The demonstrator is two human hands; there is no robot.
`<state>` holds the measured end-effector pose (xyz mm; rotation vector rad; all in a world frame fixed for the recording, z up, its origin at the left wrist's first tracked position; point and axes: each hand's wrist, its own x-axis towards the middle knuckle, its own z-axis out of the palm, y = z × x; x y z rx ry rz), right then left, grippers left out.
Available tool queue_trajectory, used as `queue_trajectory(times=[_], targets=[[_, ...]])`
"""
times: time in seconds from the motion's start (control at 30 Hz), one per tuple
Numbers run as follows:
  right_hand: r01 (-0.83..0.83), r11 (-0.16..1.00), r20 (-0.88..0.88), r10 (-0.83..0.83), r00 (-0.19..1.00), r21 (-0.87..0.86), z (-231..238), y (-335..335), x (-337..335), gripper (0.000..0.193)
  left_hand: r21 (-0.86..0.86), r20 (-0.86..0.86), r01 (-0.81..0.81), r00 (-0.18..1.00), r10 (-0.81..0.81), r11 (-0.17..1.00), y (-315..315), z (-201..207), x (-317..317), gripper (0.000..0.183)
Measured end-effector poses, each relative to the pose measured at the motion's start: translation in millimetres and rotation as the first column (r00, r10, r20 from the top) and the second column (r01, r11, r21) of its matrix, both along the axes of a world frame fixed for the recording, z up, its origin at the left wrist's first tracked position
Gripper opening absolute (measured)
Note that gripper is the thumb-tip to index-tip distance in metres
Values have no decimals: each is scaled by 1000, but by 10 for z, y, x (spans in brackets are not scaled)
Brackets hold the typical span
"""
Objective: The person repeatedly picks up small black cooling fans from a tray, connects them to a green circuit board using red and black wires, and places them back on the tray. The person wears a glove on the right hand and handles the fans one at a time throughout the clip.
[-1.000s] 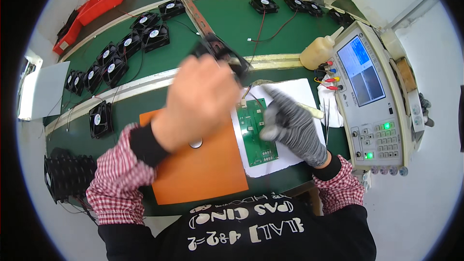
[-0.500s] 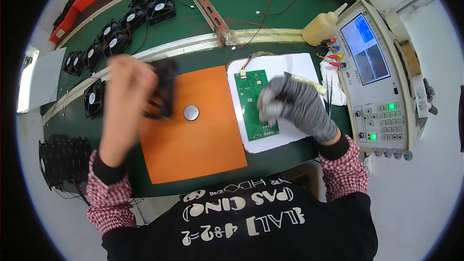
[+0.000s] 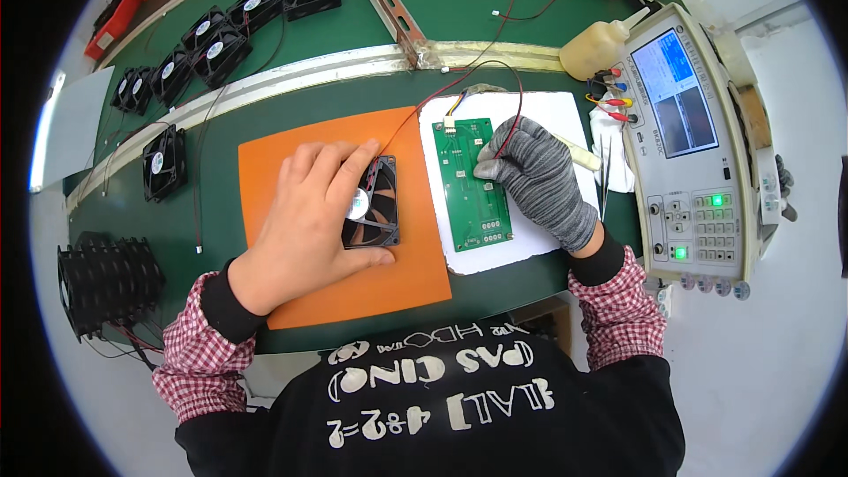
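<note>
My bare left hand [image 3: 309,212] is wrapped over a black square cooling fan [image 3: 383,208] that rests on an orange mat [image 3: 402,274]. The fan's round label shows beside my fingers. From the fan a thin red and black wire [image 3: 519,88] arcs up and over to my right hand [image 3: 543,181], which wears a grey knit glove. Its thumb and fingertips pinch the wire's end above a green circuit board [image 3: 477,212]; the end itself is hidden. The board lies on a white pad [image 3: 539,238], and a small white connector [image 3: 450,125] with coloured leads sits at its top.
A test instrument [image 3: 698,168] with a lit screen stands at the right, with a yellowish squeeze bottle [image 3: 592,49] behind. Tweezers [image 3: 605,181] lie by a white cloth. More fans [image 3: 212,49] sit beyond a pale rail, and a fan stack [image 3: 106,287] stands at left.
My left hand has brought the fan right and down onto the mat. The silver disc seen on the mat earlier no longer shows. My right hand now has the fan's wire in its fingers.
</note>
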<state>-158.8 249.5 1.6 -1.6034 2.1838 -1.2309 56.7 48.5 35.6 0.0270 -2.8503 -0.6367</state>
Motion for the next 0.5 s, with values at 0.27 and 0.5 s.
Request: queue_trajectory(times=[0.27, 0.5], targets=[[67, 994, -392, -26, 920, 89, 93, -30, 90, 19, -41, -15, -10, 1000, 9, 999, 15, -38, 13, 106], [11, 1000, -113, -12, 993, -5, -31, -12, 15, 24, -299, -303, -8, 949, -87, 954, 34, 132, 103, 79]])
